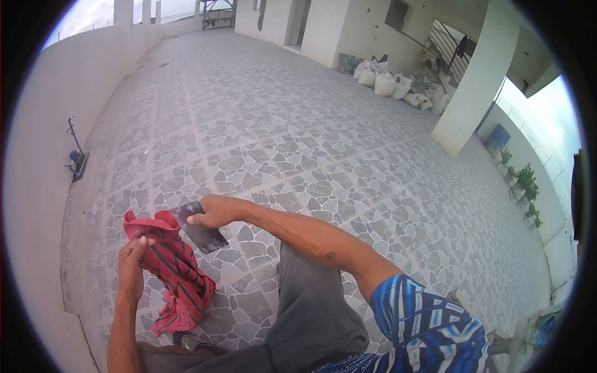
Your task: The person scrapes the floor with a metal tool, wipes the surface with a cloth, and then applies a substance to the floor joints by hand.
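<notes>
On the left, my left hand is closed with its fingers pinching the upper edge of a red cloth with dark stripes. The cloth hangs down in folds toward the floor, and a plain red band runs along its top. My right hand grips a dark, flat rectangular piece by its upper edge, thumb on the near face. Pale scuffs show on that face. The piece is tilted and stands just right of the cloth's top. My legs in grey trousers are bent below, and a shoe shows beneath the cloth.
Grey stone-patterned tiles cover the floor. A white wall runs along the left, with a blue pipe fitting beside it. White sacks are piled behind a pillar; potted plants line the right wall.
</notes>
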{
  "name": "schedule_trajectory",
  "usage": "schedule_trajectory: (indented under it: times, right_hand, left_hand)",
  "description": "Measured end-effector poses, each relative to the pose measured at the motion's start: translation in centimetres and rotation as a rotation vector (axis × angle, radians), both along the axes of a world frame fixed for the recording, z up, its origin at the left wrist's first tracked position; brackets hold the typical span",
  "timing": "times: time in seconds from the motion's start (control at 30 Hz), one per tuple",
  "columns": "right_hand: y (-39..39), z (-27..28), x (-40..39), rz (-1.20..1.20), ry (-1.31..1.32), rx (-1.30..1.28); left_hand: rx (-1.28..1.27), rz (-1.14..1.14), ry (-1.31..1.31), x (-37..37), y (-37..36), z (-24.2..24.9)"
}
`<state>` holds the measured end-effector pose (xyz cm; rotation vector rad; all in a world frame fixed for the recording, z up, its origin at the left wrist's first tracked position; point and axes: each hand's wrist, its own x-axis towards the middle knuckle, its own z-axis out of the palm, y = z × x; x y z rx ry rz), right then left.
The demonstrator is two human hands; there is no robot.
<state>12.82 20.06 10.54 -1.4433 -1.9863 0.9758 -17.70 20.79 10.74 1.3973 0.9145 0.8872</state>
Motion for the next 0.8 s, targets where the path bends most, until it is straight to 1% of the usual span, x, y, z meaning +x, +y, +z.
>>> schedule_trajectory:
  times: [0.33, 0.47, 0.53, 0.63, 0.73, 0.8]
  right_hand:
    - [0.1, -0.1, 0.2, -0.004, -0.048, -0.024]
    - [0.0, -0.3, 0.3, 0.001, 0.0, -0.008]
    - [-0.1, -0.3, 0.3, 0.005, 0.048, -0.011]
    - [-0.1, 0.2, 0.3, -0.005, 0.001, -0.034]
    - [-1.1, 1.8, 0.3, 0.003, -0.069, 0.009]
    - [-1.2, 2.1, 0.4, -0.006, -0.094, -0.001]
  left_hand:
    - [0.011, 0.013, -0.036, -0.2, 0.3, -0.4]
    - [0.017, 0.004, -0.063, -0.3, 0.2, 0.1]
    - [0.038, 0.031, -0.065, -0.2, -0.1, 0.6]
    - [0.106, 0.097, -0.002, -0.6, -0.1, 1.6]
    - [0.133, 0.221, -0.1, -1.6, 0.6, 1.4]
    - [0.182, 0.269, -0.115, -3.2, 1.2, 1.5]
